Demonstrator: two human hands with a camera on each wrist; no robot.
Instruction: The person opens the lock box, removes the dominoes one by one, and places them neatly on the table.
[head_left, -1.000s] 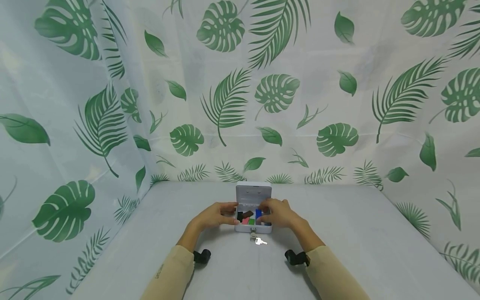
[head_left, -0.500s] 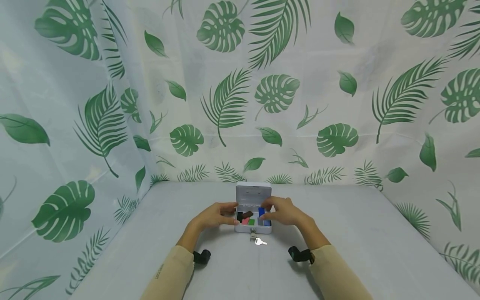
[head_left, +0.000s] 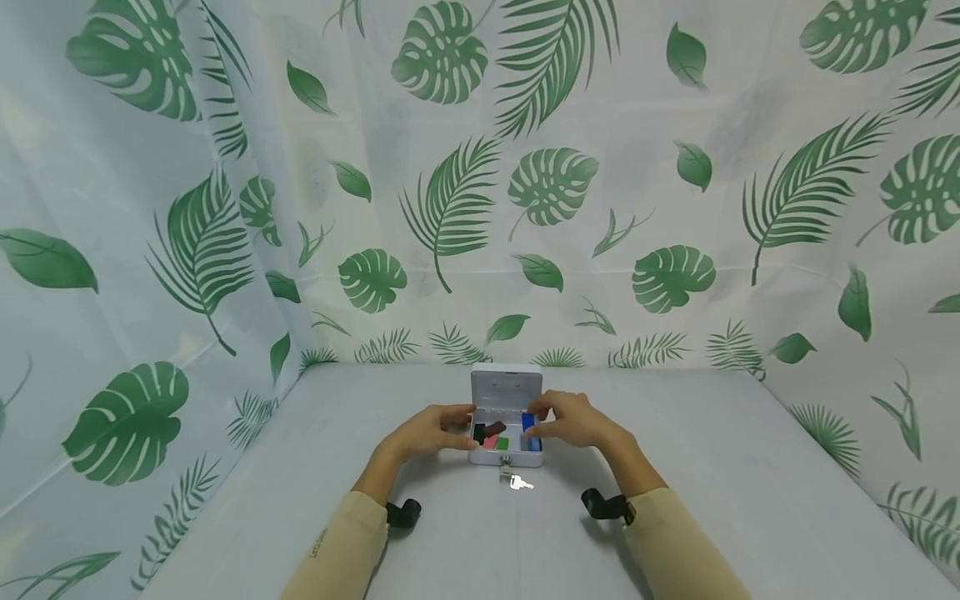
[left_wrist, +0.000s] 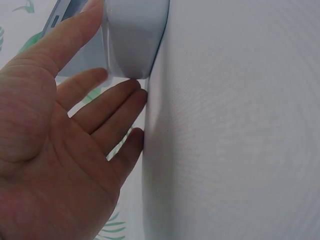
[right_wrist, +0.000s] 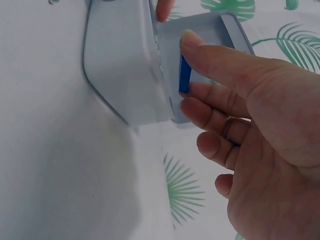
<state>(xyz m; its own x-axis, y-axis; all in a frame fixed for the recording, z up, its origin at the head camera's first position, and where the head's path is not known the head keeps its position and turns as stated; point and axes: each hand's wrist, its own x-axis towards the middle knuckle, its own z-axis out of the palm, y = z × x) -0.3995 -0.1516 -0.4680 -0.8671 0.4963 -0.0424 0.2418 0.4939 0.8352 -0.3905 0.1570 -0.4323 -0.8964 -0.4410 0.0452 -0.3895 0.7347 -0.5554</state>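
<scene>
A light grey metal cash box stands on the table with its lid raised. My left hand is at the box's left side, the thumb on the rim and the loosely straight fingers against the side wall. My right hand pinches a flat blue block upright between thumb and index finger, over the right part of the box. Below it, another blue piece lies inside. To the left in the box are a black piece, a brown piece, a pink piece and a green piece.
A key hangs from the lock at the box's front, over the white table cover. Behind stands a white curtain printed with green leaves. Each wrist wears a small black camera.
My right hand has moved to the right with the blue block, from the box's middle to its right side. My left hand and the box have kept their places.
</scene>
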